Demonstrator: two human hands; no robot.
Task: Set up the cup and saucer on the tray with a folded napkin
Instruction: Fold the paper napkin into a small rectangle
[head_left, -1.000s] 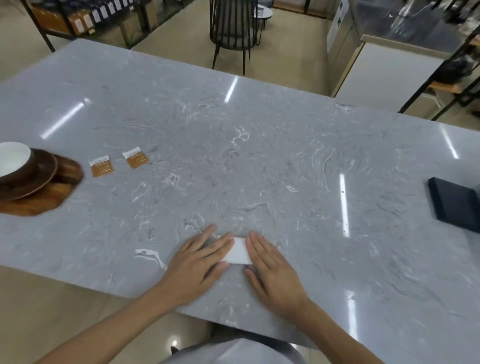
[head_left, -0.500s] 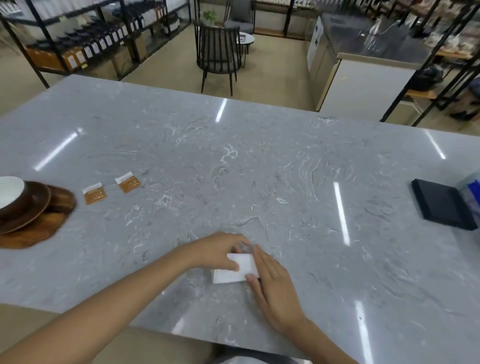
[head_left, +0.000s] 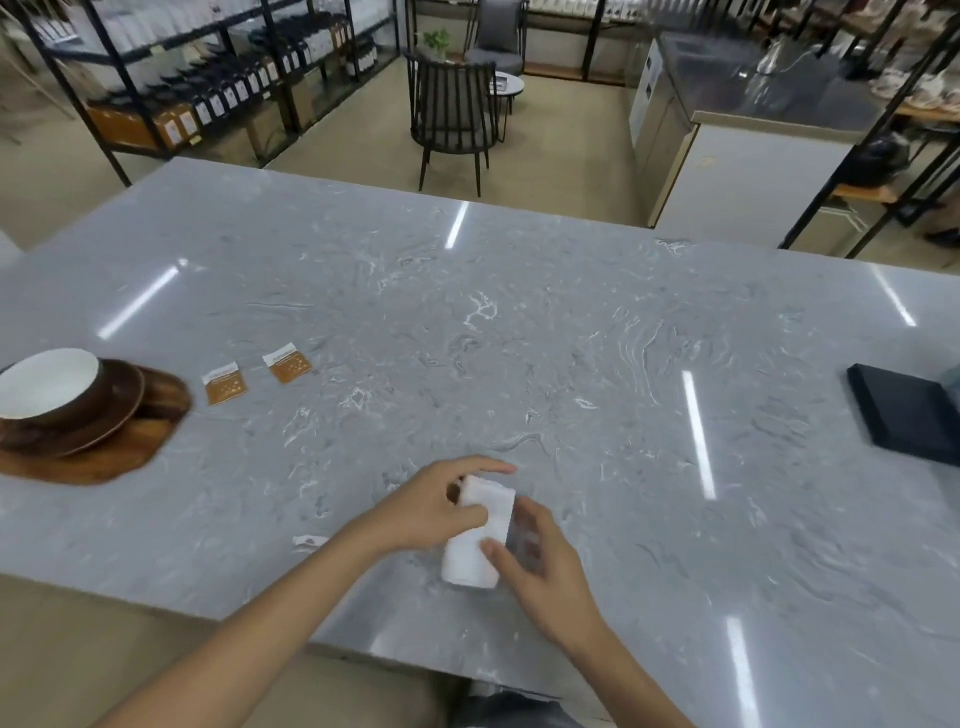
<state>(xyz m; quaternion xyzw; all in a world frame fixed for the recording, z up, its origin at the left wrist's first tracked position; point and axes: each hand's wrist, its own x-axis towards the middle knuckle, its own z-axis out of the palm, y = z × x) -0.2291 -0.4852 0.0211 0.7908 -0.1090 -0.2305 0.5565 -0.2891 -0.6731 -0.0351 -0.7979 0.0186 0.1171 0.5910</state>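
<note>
A folded white napkin (head_left: 480, 535) is near the table's front edge, its far end lifted. My left hand (head_left: 431, 506) pinches that far end between thumb and fingers. My right hand (head_left: 540, 561) holds the near right side, thumb on top of the napkin; its fingers are blurred. At the far left a wooden tray (head_left: 104, 457) carries a dark brown saucer (head_left: 111, 410) with a cup (head_left: 49, 382), white inside, on it.
Two small orange-and-white sachets (head_left: 224, 383) (head_left: 287, 364) lie right of the tray. A dark flat pad (head_left: 914, 415) sits at the table's right edge. A small paper scrap (head_left: 307, 541) lies near my left forearm. The grey marble table (head_left: 519, 338) spreads wide beyond.
Both hands pressed flat on the napkin a second ago. Now the left hand has picked up its far end and the right hand holds its side; the napkin has turned lengthwise.
</note>
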